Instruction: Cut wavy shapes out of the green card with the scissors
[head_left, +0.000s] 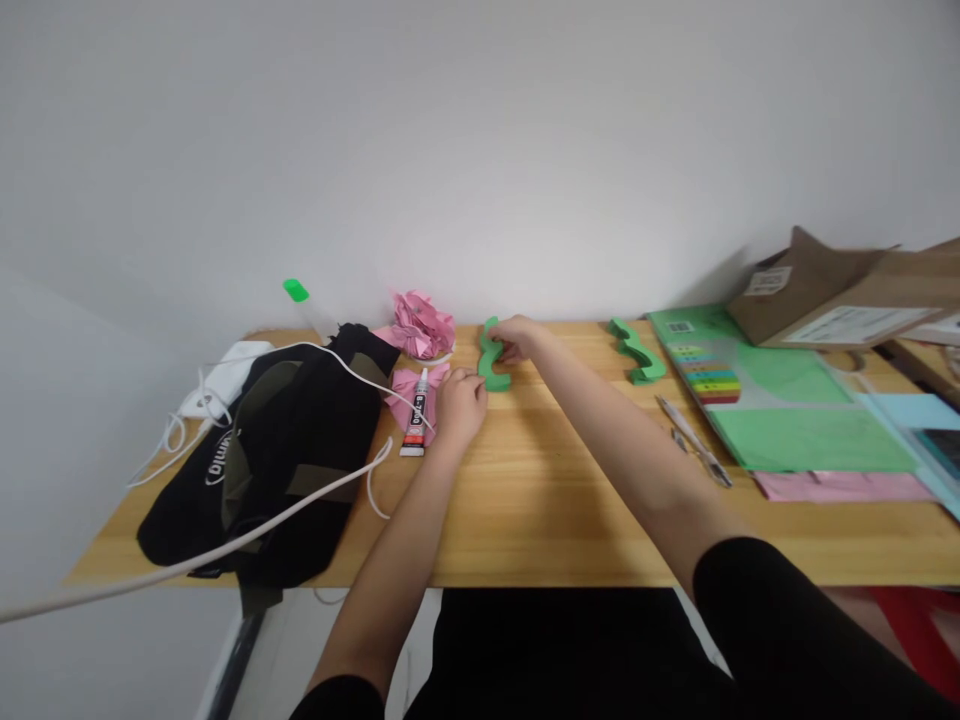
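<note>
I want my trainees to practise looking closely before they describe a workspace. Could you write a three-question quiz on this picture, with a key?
1. Which thing is the right hand touching?
A) a cardboard box
B) a wavy green piece
C) a pair of compasses

2. True or false: the tube lies between the black bag and the left hand.

3. How many wavy green pieces show, and where is the one away from the hands?

Key:
1. B
2. True
3. Two; the other piece lies to the right of the hands, near the green sheets.
</note>
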